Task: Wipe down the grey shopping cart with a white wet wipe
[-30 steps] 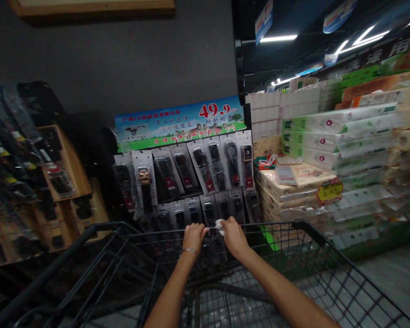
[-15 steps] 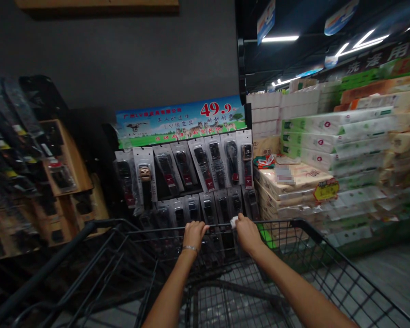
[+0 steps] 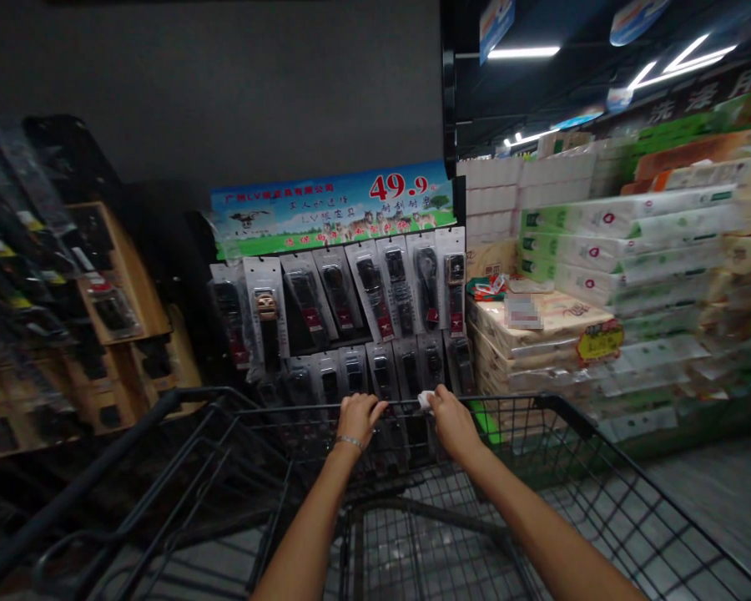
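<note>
A black wire shopping cart (image 3: 554, 409) spans the lower view. On the middle of its far rim, my left hand (image 3: 358, 417) has its fingers wrapped over the bar; a thin bracelet circles that wrist. To its right, my right hand (image 3: 451, 424) is closed at the same bar, with a small crumpled white paper or tissue (image 3: 425, 401) pinched at its fingers. Just beyond both hands hang packaged belts (image 3: 370, 288) in rows on a rack, under a blue and green price sign (image 3: 331, 209) reading 49.9.
Stacks of plastic-wrapped tissue packs (image 3: 626, 250) stand to the right, with a yellow price tag (image 3: 601, 340) on the front pile. More packaged goods hang by a wooden display (image 3: 128, 284) at the left. A dark wall (image 3: 275, 92) rises behind the rack.
The view has tilted slightly down and turned a little left, so the rack and sign sit higher. Both hands keep their hold on the cart's rim.
</note>
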Demonstrator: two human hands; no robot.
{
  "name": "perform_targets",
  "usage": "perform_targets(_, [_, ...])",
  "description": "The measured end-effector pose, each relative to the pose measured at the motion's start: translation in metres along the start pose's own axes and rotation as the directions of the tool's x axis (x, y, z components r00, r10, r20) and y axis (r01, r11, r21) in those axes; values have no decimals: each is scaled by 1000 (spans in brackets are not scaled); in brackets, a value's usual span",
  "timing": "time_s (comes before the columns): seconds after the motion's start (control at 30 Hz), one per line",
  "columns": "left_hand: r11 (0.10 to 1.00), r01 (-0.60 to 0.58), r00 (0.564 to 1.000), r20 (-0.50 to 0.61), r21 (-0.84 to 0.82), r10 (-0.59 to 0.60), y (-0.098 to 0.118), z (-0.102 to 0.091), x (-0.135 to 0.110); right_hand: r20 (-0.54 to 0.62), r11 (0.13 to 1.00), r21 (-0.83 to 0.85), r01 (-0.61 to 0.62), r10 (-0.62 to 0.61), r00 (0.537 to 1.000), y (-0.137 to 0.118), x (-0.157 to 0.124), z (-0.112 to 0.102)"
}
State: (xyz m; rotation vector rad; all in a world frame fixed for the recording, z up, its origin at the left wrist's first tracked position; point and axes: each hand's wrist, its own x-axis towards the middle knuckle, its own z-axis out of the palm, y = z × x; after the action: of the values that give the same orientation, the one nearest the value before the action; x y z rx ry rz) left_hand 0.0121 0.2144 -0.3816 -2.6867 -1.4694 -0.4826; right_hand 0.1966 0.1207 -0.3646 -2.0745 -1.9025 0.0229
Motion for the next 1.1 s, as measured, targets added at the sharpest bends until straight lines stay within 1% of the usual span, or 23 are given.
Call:
perform_targets(0.13, [1000,-6,998,-66,-6,5,1,4,-2,9,998,18,-63,63,998,7,1,-7])
perform_targets(0.23, [999,-20,997,-80,-47,17,-1,5,-2,-23,998,70,-5,6,1000,1,4,-8])
perform_targets(0.3, [997,-25,996,-83,-68,20,-1,5,-2,-27,994,93,56,-54,998,-6,5,-5])
perform_targets(0.37, [997,-10,996,-87,-73,4,-1,6,-2,-21,992,90,87,-85,996,-11,5,0])
perform_targets(0.43, [997,8,996,-90,-71,-14,1,6,-1,-21,994,72,82,-81,997,-12,3,5])
perform_targets(0.53, [998,18,996,-90,-68,-24,3,6,-1,-23,998,40,51,-50,998,-3,-1,9])
perform_targets(0.63, [998,14,996,-88,-55,-19,3,5,-1,-11,1000,0,15,-15,1000,9,-3,1])
perform_targets(0.73, [999,9,996,-84,-37,-12,3,5,-1,22,998,-47,-42,43,999,13,-2,-14])
perform_targets(0.8, [1000,11,997,-77,-28,-14,4,5,-1,-1,998,-42,-50,50,999,10,-1,-22])
perform_targets(0.87, [1000,16,997,-73,-22,-17,4,5,-1,-56,1000,-11,-17,16,998,5,1,-24])
perform_targets(0.93, [1000,22,997,-73,-14,-23,5,4,-1,-65,1000,10,6,-5,998,3,0,-19])
perform_targets(1.03, [999,35,998,-60,-11,-35,6,3,-1,-13,1000,11,-17,17,1000,6,-3,-6])
perform_targets(1.1, [999,37,998,-55,-20,-38,6,3,-1,-1,1000,1,-24,24,1000,13,-5,1])
